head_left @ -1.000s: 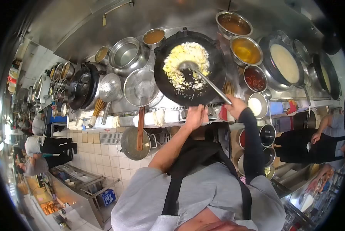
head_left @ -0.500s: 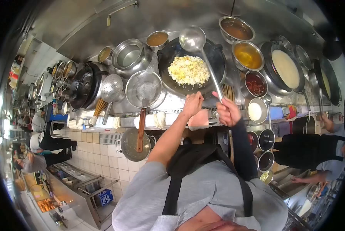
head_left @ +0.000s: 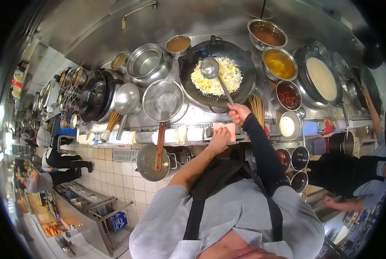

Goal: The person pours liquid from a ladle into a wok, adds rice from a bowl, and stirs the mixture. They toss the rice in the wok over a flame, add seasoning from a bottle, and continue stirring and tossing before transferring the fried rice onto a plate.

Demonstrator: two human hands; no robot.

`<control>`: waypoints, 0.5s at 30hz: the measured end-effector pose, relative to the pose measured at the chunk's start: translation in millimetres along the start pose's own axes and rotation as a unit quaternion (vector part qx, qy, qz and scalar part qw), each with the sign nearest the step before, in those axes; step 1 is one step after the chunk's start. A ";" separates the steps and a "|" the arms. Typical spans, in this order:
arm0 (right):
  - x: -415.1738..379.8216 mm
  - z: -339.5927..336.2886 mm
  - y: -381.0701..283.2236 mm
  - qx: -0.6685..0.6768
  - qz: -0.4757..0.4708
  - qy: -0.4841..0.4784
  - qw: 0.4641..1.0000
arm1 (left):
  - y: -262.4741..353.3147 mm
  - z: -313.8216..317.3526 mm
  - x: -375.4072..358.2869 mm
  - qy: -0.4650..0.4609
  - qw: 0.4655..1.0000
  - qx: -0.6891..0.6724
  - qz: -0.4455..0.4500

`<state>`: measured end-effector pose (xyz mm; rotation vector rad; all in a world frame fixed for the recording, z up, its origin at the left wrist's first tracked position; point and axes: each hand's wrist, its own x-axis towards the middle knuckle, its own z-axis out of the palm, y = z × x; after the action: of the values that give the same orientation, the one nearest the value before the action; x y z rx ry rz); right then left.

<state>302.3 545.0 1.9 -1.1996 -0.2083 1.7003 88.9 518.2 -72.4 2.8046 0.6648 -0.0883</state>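
Observation:
My right hand is closed around the handle of a steel ladle. The ladle's bowl rests over rice with yellow egg in a black wok. Below the wok's front handle, my left hand is on a folded pink cloth at the counter's edge, its fingers curled onto it. Right of the wok stands a bamboo brush.
Left of the wok, a wire strainer and a perforated skimmer lie on the counter. To the right are a bowl of yellow oil, a pot of red sauce and a wok of pale liquid. Another person's arm reaches in at right.
The ladle has come down from above the wok's back rim onto the rice. My left hand has moved from the wok's front rim back to the pink cloth. The rice has shifted.

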 end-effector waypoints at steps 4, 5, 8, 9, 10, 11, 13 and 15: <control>-65.8 26.7 2.0 -0.063 0.009 -0.005 0.998 | -20.4 39.6 11.1 0.066 0.996 -0.053 -0.013; -73.1 15.6 2.8 0.012 0.044 -0.045 0.998 | -27.8 48.3 18.2 0.066 0.993 -0.098 -0.025; -53.2 0.9 15.9 0.045 0.035 -0.027 0.998 | -26.9 43.9 20.5 0.154 0.945 -0.282 -0.060; -52.3 7.0 25.1 0.017 0.004 -0.007 1.000 | -26.3 35.0 17.0 0.196 0.914 -0.349 -0.074; -76.2 25.7 23.4 -0.093 -0.048 0.054 0.993 | -21.1 12.6 9.3 0.163 0.862 -0.458 -0.140; -104.7 30.6 20.0 -0.101 -0.049 0.054 0.992 | -22.9 9.1 -1.4 0.175 0.776 -0.575 -0.189; -152.3 22.6 3.6 -0.120 -0.059 0.057 0.989 | -29.7 14.3 -14.8 0.207 0.559 -0.773 -0.215; -176.1 0.9 -8.9 -0.048 0.005 0.033 0.998 | -33.3 14.5 -26.6 0.231 0.409 -0.857 -0.212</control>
<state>307.9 410.4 115.6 -1.3266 -0.2456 1.6725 50.2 531.6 -91.1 0.5180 0.7541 0.8070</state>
